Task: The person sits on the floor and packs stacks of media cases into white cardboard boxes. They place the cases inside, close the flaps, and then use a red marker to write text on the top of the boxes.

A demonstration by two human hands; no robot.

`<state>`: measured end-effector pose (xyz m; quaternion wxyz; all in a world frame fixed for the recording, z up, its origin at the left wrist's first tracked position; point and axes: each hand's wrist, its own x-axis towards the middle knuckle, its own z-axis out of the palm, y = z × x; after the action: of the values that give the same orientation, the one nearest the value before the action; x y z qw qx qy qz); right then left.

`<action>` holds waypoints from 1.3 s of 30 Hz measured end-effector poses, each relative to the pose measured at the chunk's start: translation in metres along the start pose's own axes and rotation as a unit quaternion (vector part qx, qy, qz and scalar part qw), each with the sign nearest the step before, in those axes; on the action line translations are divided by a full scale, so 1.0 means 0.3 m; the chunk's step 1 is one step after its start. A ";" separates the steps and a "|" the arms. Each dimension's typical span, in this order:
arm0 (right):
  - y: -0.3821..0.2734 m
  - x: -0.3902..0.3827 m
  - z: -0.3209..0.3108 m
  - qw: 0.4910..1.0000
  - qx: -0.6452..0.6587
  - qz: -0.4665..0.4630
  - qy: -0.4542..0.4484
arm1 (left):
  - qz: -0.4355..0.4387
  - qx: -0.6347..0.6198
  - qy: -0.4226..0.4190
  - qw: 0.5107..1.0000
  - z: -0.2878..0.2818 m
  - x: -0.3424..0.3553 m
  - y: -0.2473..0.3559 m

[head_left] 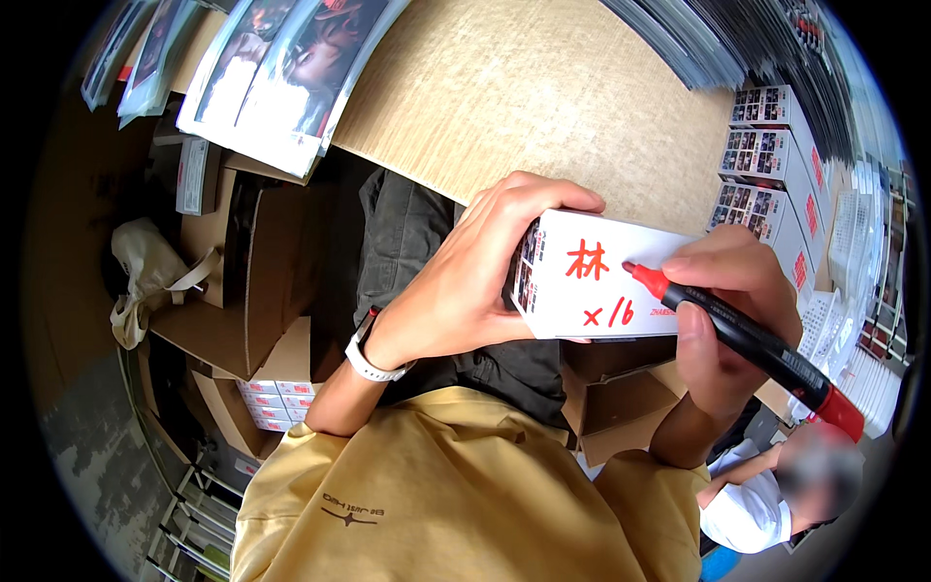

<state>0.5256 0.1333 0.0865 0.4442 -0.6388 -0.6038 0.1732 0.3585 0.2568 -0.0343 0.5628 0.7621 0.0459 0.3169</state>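
Observation:
My left hand (465, 262) grips a small white box (621, 247) by its left end, thumb below and fingers over the far edge. Small printed pictures cover the box's left end. Red handwritten marks stand on its upward face. Between the thumb and fingers of my right hand (742, 281) is a black marker pen (752, 335) with a red collar and a red end. The pen's tip is just over the box's face, right of the upper mark; whether it touches I cannot tell. A white band circles my left wrist.
Beyond the box lies a wooden table (485, 78). Stacked white boxes (761, 155) stand at its right, beside a tall pile of dark-edged sleeves (679, 39). Plastic-sleeved prints (291, 78) overhang its left edge. Open cardboard cartons (272, 281) sit below. Another person (752, 500) is at lower right.

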 end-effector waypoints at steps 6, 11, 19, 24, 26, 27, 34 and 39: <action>0.030 0.014 0.009 1.000 -0.012 -0.016 0.014 | 0.004 0.016 0.004 1.000 -0.005 -0.006 -0.005; 0.034 0.015 0.023 0.999 -0.014 -0.018 0.047 | 0.006 0.024 -0.001 1.000 -0.007 -0.002 -0.002; 0.052 -0.017 -0.059 0.996 0.051 -0.010 0.067 | -0.001 0.002 -0.006 1.000 -0.002 0.007 -0.002; 0.067 0.001 -0.046 0.999 0.012 -0.020 0.030 | -0.023 0.005 -0.007 1.000 0.000 0.000 0.001; 0.057 0.001 -0.053 0.999 -0.004 -0.015 0.030 | -0.028 -0.027 0.005 0.999 0.009 0.006 0.006; 0.041 0.003 -0.059 1.000 -0.014 -0.010 0.017 | -0.032 -0.053 0.022 0.998 0.022 0.013 0.014; 0.056 0.009 -0.057 0.999 -0.012 -0.038 0.000 | -0.018 0.009 -0.011 1.000 0.001 0.009 0.005; 0.054 0.008 -0.071 0.999 -0.029 -0.036 -0.026 | -0.036 -0.058 0.046 0.997 0.026 0.010 0.014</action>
<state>0.5522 0.1298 0.0863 0.4157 -0.6247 -0.6423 0.1564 0.3637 0.2502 -0.0305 0.6142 0.7108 0.0810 0.3331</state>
